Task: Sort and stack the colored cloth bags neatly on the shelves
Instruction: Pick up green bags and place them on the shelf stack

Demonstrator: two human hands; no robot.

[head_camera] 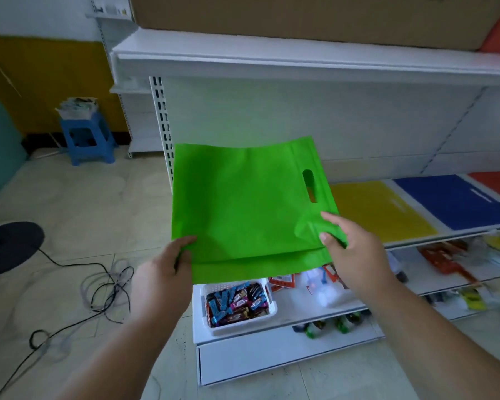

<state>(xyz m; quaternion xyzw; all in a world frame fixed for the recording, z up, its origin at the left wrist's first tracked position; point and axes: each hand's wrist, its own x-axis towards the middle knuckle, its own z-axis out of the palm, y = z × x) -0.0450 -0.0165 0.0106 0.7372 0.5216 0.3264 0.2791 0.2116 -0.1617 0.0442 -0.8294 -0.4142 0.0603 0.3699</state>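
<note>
A green cloth bag point(243, 203) is held flat in front of the white shelf point(416, 241), at its left end. Its near left corner is pinched by the left hand point(168, 267), and its near right edge, below the handle slot, is gripped by the right hand point(350, 249). A second green layer is seen under the near edge. On the shelf, a yellow bag point(387, 209), a blue bag point(456, 200) and a red bag point(497, 183) are laid side by side; the red one is cut off at the frame edge. Open tiled floor point(78, 203) is left beside the shelving, with cables point(104, 290) lying on it. The goods on the lower shelves at right are blurred.
</note>
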